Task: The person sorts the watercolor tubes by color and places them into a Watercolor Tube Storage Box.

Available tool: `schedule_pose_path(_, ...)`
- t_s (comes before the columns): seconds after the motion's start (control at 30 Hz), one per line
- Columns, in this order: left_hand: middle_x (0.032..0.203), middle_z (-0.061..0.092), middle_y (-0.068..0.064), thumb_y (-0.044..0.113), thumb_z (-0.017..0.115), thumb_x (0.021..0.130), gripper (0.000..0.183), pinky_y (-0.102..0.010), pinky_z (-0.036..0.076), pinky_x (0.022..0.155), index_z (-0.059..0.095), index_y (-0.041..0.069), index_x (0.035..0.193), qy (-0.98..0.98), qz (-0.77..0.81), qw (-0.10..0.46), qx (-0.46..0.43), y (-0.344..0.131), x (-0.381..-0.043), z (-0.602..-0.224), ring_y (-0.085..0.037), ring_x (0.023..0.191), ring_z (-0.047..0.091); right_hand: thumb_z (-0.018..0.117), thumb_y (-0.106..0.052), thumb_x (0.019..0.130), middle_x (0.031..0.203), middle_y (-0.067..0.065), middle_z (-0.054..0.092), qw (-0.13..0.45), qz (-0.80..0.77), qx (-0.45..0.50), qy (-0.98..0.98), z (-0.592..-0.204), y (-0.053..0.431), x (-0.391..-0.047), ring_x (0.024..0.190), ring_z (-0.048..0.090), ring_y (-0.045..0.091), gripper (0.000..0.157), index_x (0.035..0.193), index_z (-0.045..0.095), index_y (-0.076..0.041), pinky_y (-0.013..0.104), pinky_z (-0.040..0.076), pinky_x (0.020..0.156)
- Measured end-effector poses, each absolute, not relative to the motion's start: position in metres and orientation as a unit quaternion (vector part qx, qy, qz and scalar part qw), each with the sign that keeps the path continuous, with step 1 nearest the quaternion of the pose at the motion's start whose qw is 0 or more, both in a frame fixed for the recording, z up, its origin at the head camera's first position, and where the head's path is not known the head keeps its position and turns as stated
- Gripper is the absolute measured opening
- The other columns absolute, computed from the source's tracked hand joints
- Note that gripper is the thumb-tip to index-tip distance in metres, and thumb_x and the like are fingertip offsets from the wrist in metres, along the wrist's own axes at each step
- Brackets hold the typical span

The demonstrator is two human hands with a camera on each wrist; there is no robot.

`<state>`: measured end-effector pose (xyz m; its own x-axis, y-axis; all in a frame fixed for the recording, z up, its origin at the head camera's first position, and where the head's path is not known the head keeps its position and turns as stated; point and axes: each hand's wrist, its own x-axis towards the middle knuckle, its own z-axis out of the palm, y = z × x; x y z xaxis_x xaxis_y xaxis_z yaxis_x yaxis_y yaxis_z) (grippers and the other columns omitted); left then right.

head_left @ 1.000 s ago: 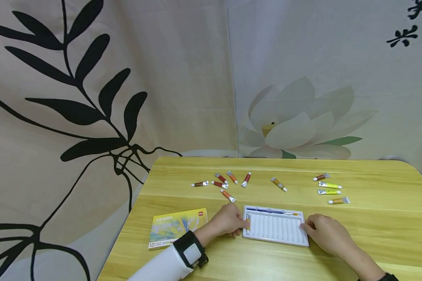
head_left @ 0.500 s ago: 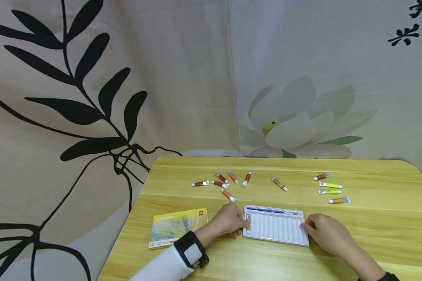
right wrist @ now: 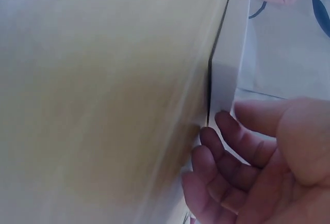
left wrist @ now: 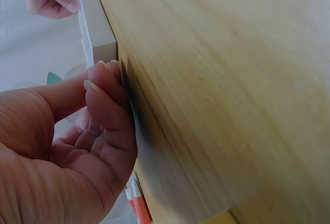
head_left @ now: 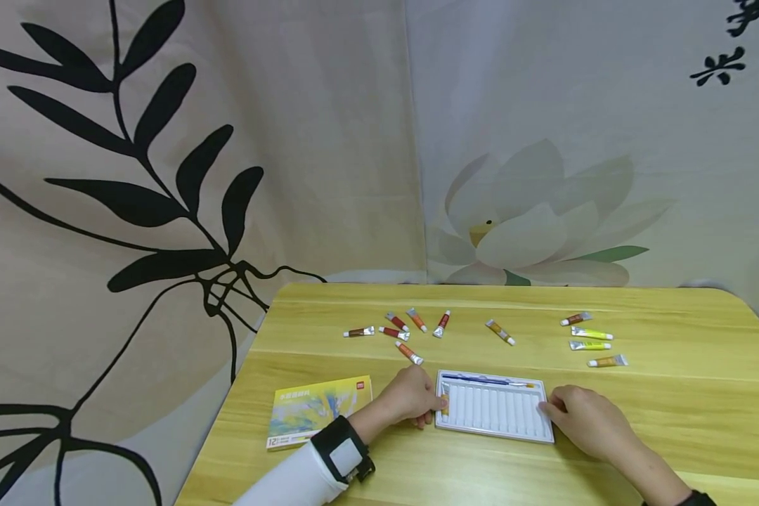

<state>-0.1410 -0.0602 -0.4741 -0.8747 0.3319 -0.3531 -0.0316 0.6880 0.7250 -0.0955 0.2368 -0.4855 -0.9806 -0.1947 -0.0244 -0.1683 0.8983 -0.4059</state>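
A white plastic paint tray (head_left: 496, 407) with narrow slots lies on the table between both hands. My left hand (head_left: 410, 397) pinches its left edge, thumb over the rim and fingers curled against the side. At the opposite short side, my right hand (head_left: 589, 422) holds the edge between thumb and index finger, the other fingers loosely bent below in the right wrist view. One ochre paint tube (head_left: 445, 403) sits in the leftmost slot beside my left thumb. Along the tray's far compartment lies a blue-handled paintbrush (head_left: 481, 379).
Left of the tray lies a yellow paint box (head_left: 319, 411), partly behind my left forearm. Several red, brown and orange tubes (head_left: 395, 332) are scattered beyond it. A single ochre tube (head_left: 500, 332) lies behind the tray, and yellow and brown tubes (head_left: 591, 346) lie at the right.
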Motion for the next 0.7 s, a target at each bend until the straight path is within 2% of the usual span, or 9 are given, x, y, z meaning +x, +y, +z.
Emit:
schedule_pose_path(0.17, 0.052, 0.063, -0.01, 0.022, 0.071, 0.083, 0.031, -0.021, 0.038, 0.033, 0.065, 0.005, 0.058, 0.885, 0.391, 0.237, 0.088, -0.064, -0.14, -0.473, -0.019, 0.041, 0.057, 0.062, -0.023, 0.089, 0.057, -0.007, 0.046, 0.024, -0.221, -0.097, 0.97, -0.481, 0.243, -0.1, 0.051, 0.04, 0.011, 0.021, 0.069, 0.058, -0.02, 0.029, 0.033, 0.046)
schedule_pose_path(0.27, 0.052, 0.063, -0.01, 0.023, 0.071, 0.083, 0.031, -0.021, 0.037, 0.033, 0.065, 0.005, 0.058, 0.882, 0.397, 0.237, 0.089, -0.065, -0.139, -0.475, -0.018, 0.041, 0.056, 0.066, -0.019, 0.086, 0.066, -0.004, 0.057, -0.016, -0.209, -0.106, 0.972, -0.478, 0.255, -0.105, 0.057, 0.048, 0.012, 0.01, 0.077, 0.064, -0.016, 0.033, 0.042, 0.048)
schedule_pose_path(0.33, 0.051, 0.062, -0.009, 0.024, 0.071, 0.083, 0.032, -0.021, 0.037, 0.033, 0.065, 0.005, 0.058, 0.882, 0.399, 0.235, 0.089, -0.066, -0.139, -0.475, -0.018, 0.04, 0.056, 0.068, -0.015, 0.083, 0.077, 0.003, 0.063, -0.055, -0.19, -0.119, 0.973, -0.477, 0.266, -0.109, 0.066, 0.056, 0.018, 0.004, 0.083, 0.067, -0.011, 0.039, 0.049, 0.053)
schedule_pose_path(0.4, 0.05, 0.061, -0.008, 0.024, 0.071, 0.083, 0.032, -0.021, 0.038, 0.033, 0.065, 0.006, 0.058, 0.882, 0.401, 0.233, 0.088, -0.066, -0.138, -0.476, -0.018, 0.04, 0.055, 0.07, -0.01, 0.079, 0.087, 0.009, 0.066, -0.094, -0.17, -0.13, 0.972, -0.477, 0.278, -0.113, 0.076, 0.06, 0.026, 0.011, 0.088, 0.068, -0.006, 0.046, 0.052, 0.058)
schedule_pose_path(0.5, 0.049, 0.06, -0.007, 0.024, 0.072, 0.083, 0.032, -0.022, 0.041, 0.033, 0.065, 0.007, 0.057, 0.881, 0.405, 0.228, 0.085, -0.066, -0.137, -0.477, -0.017, 0.039, 0.055, 0.071, -0.003, 0.075, 0.095, 0.018, 0.065, -0.133, -0.142, -0.144, 0.97, -0.478, 0.296, -0.119, 0.085, 0.058, 0.035, 0.021, 0.094, 0.067, 0.001, 0.053, 0.052, 0.063)
schedule_pose_path(0.7, 0.047, 0.059, -0.005, 0.025, 0.071, 0.083, 0.032, -0.023, 0.042, 0.033, 0.064, 0.009, 0.056, 0.88, 0.411, 0.222, 0.086, -0.064, -0.136, -0.479, -0.016, 0.038, 0.053, 0.07, -0.001, 0.074, 0.101, 0.024, 0.062, -0.127, -0.104, -0.136, 0.977, -0.482, 0.319, -0.127, 0.09, 0.054, 0.042, 0.025, 0.098, 0.066, 0.004, 0.057, 0.05, 0.065)
